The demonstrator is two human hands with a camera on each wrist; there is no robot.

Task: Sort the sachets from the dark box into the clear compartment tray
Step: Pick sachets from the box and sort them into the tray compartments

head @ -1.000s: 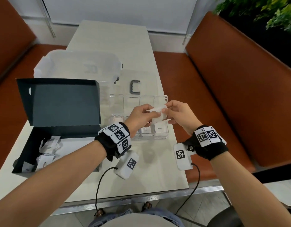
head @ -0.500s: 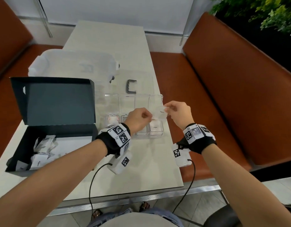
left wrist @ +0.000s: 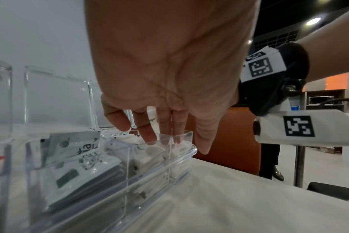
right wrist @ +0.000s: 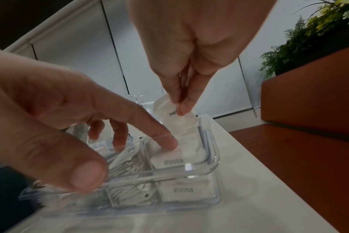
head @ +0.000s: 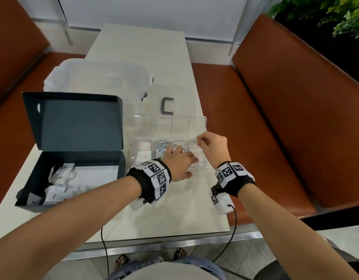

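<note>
The clear compartment tray [head: 198, 168] lies mid-table, with sachets in each of its compartments. My right hand [head: 203, 141] pinches a white sugar sachet [right wrist: 175, 116] between thumb and fingers, its lower edge inside the rightmost compartment [right wrist: 213, 157]. My left hand [head: 174, 151] reaches over the tray with straight fingers [left wrist: 145, 135]; its index finger [right wrist: 165, 141] presses on the sachets lying in that same compartment. The dark box [head: 73, 156] stands open at the left, with several white sachets [head: 59, 184] in its near left corner.
A translucent lidded tub [head: 97, 77] stands behind the box. A grey C-shaped handle [head: 167, 106] lies beyond the tray's raised clear lids [head: 170, 126]. An orange bench [head: 275, 128] runs along the table's right edge. Cables hang from both wrists over the near edge.
Both hands came down from above the tray. The left hand let go of the sachet and went into the tray; the right hand lowered the sachet into the rightmost compartment.
</note>
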